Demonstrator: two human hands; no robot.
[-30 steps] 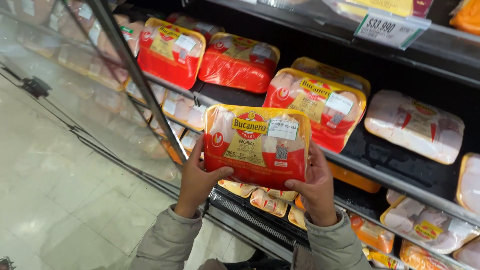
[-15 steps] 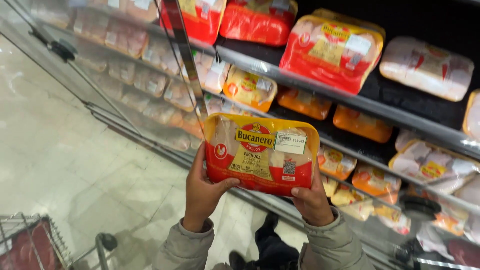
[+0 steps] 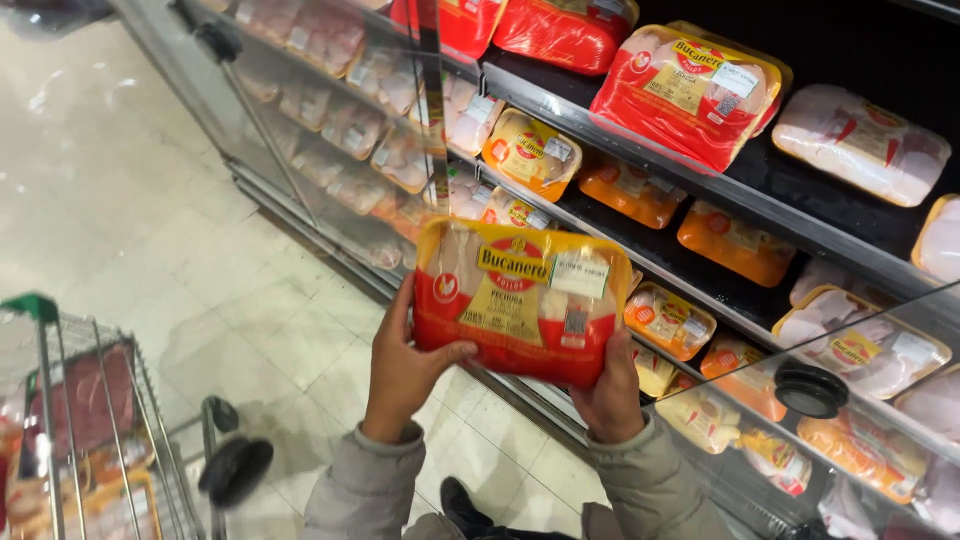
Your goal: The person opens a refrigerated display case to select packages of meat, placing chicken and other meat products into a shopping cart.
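Note:
A wrapped tray of raw chicken (image 3: 515, 300) with a red and yellow label is held in front of me by both hands. My left hand (image 3: 405, 370) grips its left edge, thumb lying across the front lower corner. My right hand (image 3: 610, 395) supports its right lower edge from beneath and behind. The tray is tilted slightly, label facing me, in front of the open refrigerated case.
Chiller shelves (image 3: 660, 150) at the right hold more chicken trays (image 3: 690, 90). A glass door (image 3: 330, 130) stands open at the left, another door with a round black handle (image 3: 810, 388) at the right. A wire shopping cart (image 3: 80, 440) with packaged meat sits at lower left on the tiled floor.
The chicken tray has come away from the shelves and lower, toward my body. My view has swung down and left, bringing the shopping cart further into sight.

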